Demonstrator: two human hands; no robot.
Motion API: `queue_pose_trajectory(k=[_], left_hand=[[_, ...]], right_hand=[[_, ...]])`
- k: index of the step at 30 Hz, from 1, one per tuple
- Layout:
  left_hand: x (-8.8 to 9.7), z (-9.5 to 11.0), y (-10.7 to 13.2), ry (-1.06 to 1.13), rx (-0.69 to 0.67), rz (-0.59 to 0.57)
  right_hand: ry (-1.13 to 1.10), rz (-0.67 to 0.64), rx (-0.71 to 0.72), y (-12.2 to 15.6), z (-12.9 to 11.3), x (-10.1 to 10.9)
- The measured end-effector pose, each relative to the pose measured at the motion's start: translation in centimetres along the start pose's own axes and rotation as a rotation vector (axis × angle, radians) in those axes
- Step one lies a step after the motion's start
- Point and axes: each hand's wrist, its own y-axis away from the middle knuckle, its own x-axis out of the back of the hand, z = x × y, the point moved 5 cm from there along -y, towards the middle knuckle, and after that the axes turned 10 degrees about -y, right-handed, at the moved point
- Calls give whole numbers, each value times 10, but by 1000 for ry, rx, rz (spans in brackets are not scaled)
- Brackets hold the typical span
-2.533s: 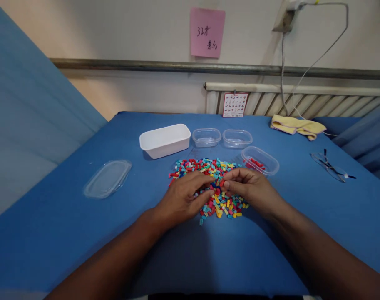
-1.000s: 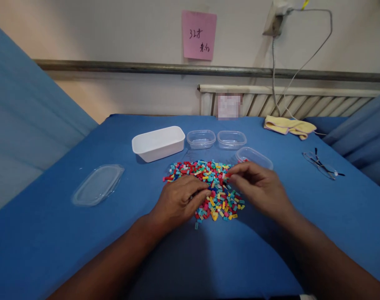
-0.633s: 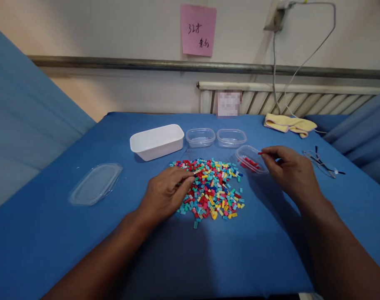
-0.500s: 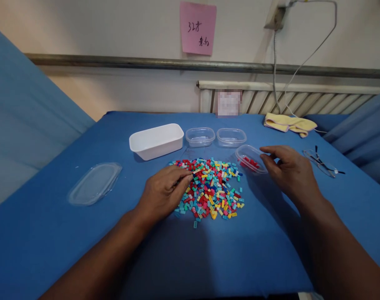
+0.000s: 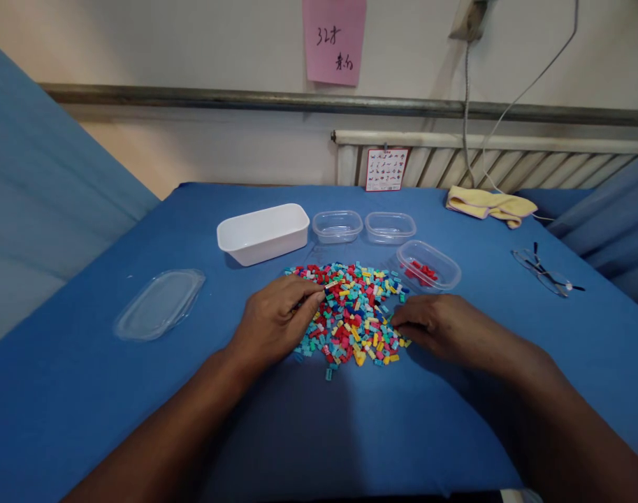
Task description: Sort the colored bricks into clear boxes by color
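In the head view, the pile [image 5: 353, 318] of small coloured bricks lay on the blue sheet [image 5: 298, 433], and the right hand [image 5: 449, 325] had come back to the pile's right edge. Half a second earlier that hand was up at the rim of the red tub [image 5: 447, 268], off the pile's far right corner; slightly before that, a red brick showed between its fingertips. Now its thumb and fingers were drawn close together against the pile, though whether they pinched a brick could not be told. With the hand gone from the rim, the whole tub showed, a few red bricks [image 5: 422, 271] lying inside it.

The left hand [image 5: 271, 314] had hardly moved since then. It stayed at the pile's left edge, thumb and forefinger close together at a cream brick [image 5: 330, 285]; whether they gripped it or merely rested beside it could not be told.

The rest kept its place: the white box [image 5: 271, 250] beyond the pile to the left, two clear tubs [image 5: 337, 235] beyond it, the lids [image 5: 161, 304] well to its left, the glasses [image 5: 544, 271] well to its right. One teal brick [image 5: 328, 374] lay just off the pile's near edge
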Motion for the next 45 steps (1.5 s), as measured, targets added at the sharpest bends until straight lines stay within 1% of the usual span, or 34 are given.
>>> queue_pose_trajectory(k=[4, 6, 10, 17, 20, 21, 23, 26, 28, 30, 32, 33, 35, 37, 39, 41, 42, 45], left_hand=[[0, 2, 0, 2, -1, -1], [0, 2, 0, -1, 4, -4], [0, 3, 0, -14, 3, -9], [0, 3, 0, -17, -11, -8], [0, 3, 1, -12, -7, -14], [0, 3, 1, -9, -6, -14], [0, 4, 1, -9, -1, -16], [0, 3, 1, -18, 13, -23], [0, 3, 1, -18, 6, -20], [0, 4, 1, -13, -9, -10], [0, 4, 2, -11, -23, -8], [0, 4, 2, -10, -25, -10], [0, 4, 2, -10, -22, -14], [0, 4, 2, -11, -15, -16], [0, 4, 2, -14, -15, -15], [0, 5, 2, -17, -19, -18], [0, 5, 2, -18, -20, -18], [-1, 6, 2, -13, -18, -13]], right_hand=[[6, -21, -38, 2, -2, -1], [-23, -10, -62, 2, -3, 0], [-68, 30, -61, 2, -6, 2], [-23, -20, -87, 2, -7, 0], [-38, -9, -81, 2, -11, 3], [-41, 20, -72, 3, -12, 7], [-38, 144, -51, 5, -9, 18], [11, 439, -68, 14, 8, 41], [103, 616, -107, 21, 24, 53], [212, 723, -143, 24, 35, 58], [268, 766, -144, 23, 38, 58], [269, 768, -128, 21, 36, 56], [228, 725, -64, 15, 26, 46], [159, 613, 5, 6, 15, 32], [110, 470, 37, -3, 7, 15], [106, 365, 13, -9, 5, 1], [115, 334, -13, -12, 7, -4], [134, 300, -93, -17, 14, -12]])
